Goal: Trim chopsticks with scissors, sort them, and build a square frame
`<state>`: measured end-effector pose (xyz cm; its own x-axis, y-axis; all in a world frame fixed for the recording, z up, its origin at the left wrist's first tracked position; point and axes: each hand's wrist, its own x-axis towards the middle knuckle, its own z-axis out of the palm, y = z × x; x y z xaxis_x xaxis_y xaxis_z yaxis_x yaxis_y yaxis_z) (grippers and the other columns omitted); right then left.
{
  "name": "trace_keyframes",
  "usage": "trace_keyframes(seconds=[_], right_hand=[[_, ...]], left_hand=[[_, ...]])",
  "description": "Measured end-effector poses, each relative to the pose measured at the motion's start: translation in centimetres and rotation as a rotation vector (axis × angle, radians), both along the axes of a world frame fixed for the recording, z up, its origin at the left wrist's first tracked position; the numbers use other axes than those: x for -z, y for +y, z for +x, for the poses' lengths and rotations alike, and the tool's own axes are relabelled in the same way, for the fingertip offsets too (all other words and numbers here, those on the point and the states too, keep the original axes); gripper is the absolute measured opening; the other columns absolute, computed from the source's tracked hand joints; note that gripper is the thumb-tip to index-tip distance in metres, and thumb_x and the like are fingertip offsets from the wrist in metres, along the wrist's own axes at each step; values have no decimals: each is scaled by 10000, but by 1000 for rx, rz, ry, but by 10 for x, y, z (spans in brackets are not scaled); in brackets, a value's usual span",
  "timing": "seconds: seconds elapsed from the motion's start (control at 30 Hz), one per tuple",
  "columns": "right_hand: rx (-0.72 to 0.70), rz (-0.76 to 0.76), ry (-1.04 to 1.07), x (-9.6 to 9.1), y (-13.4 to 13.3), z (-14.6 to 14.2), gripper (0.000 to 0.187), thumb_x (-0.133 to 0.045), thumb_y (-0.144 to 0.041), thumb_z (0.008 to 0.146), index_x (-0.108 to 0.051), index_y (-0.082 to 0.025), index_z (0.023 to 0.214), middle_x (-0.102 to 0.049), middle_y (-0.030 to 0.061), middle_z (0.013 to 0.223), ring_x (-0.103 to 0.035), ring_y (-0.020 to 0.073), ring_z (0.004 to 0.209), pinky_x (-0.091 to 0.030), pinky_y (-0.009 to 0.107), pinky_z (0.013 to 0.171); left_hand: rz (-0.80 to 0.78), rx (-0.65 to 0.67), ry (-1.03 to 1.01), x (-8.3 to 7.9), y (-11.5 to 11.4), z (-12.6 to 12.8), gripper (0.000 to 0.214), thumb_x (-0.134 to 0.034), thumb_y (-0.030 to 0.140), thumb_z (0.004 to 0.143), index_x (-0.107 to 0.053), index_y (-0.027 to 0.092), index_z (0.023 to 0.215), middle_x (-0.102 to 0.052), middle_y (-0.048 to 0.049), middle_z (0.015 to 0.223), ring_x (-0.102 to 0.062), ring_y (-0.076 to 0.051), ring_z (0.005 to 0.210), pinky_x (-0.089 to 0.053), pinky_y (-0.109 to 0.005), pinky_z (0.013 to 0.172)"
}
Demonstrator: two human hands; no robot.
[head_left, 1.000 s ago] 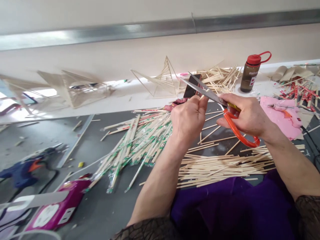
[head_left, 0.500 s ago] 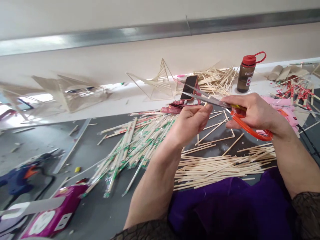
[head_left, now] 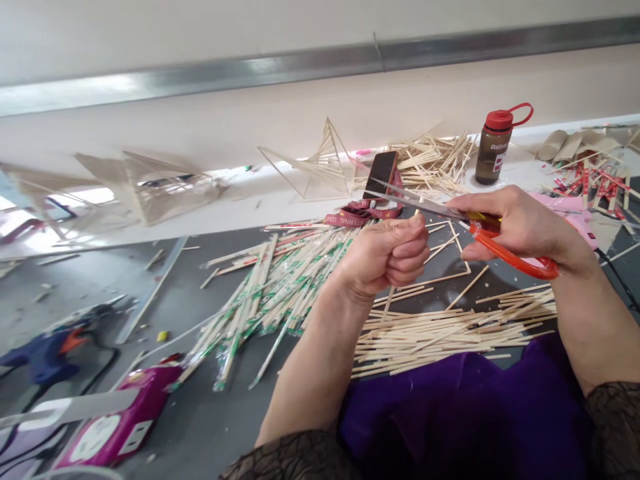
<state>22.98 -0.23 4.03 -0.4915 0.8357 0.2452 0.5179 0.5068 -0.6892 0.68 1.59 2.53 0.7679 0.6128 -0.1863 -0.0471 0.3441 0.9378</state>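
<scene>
My left hand (head_left: 393, 252) is closed around a thin wooden stick (head_left: 389, 300). One end of the stick pokes up above the thumb, and the rest slants down out of the fist. Wrapped round the orange handles of a pair of scissors (head_left: 483, 230), my right hand (head_left: 520, 223) holds them with the blades pointing left. The blades are slightly parted and pass right by the stick's upper end; whether they touch it I cannot tell. Below both hands lies a pile of bare wooden sticks (head_left: 450, 333) on the dark table.
Chopsticks in green-printed wrappers (head_left: 280, 293) lie to the left. A glue gun (head_left: 55, 347) and a magenta box (head_left: 120, 413) are further left. Behind stand a phone (head_left: 381, 172), a stick framework (head_left: 320, 167), a stick heap (head_left: 435, 160) and a red-capped bottle (head_left: 494, 150).
The scissor blades have drawn closer together. My left fingers are curled more tightly, and the stick's lower part now shows beneath the fist. Both hands have shifted slightly right.
</scene>
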Motion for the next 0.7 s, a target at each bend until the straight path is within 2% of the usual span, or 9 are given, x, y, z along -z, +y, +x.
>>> trace_keyframes(seconds=[0.1,0.2,0.3,0.43,0.5,0.57,0.7], right_hand=[[20,23,-14,0,0,0,464,-779,-348,701,-744,-195,1138,-661,-8,767,-486,123,624,-382,277,597],[38,75,-22,2,3,-2,366,-765,-346,711,-763,-203,1048,-647,-17,733,-473,116,616,-363,266,591],[107,129,-46,6,6,-6,357,-769,-354,700,-760,-193,1019,-612,-33,685,-448,102,589,-342,261,593],[195,205,-25,12,7,-16,427,-773,-384,697,-745,-176,1068,-596,-36,678,-425,95,573,-342,267,602],[193,253,7,15,7,-22,419,-763,-384,709,-742,-178,1074,-627,-20,730,-440,100,587,-355,269,609],[178,295,38,18,6,-29,386,-751,-379,726,-739,-189,1062,-650,-8,779,-455,105,604,-365,271,616],[181,300,66,21,4,-37,376,-745,-380,726,-729,-184,1046,-593,-27,703,-441,106,588,-357,269,595]], left_hand=[[27,37,-12,3,4,0,682,-705,693,697,-259,231,465,-170,82,410,-121,-38,328,-80,-197,302],[121,-121,55,6,5,2,626,-701,693,713,-345,225,497,-203,81,429,-139,-43,357,-82,-202,332],[367,-399,146,10,4,6,503,-668,650,779,-498,212,598,-311,63,457,-224,-65,381,-149,-230,362],[862,-792,373,16,3,8,261,-619,441,887,-601,210,766,-520,14,577,-424,-110,488,-289,-263,468],[1059,-876,500,18,4,8,180,-616,342,892,-593,218,764,-566,-2,619,-480,-133,546,-305,-276,517],[1184,-908,579,20,5,7,154,-624,289,882,-584,226,747,-584,-12,637,-504,-150,574,-288,-286,531],[1230,-981,631,20,6,2,197,-601,312,901,-599,234,720,-529,3,564,-451,-149,515,-230,-302,515]])
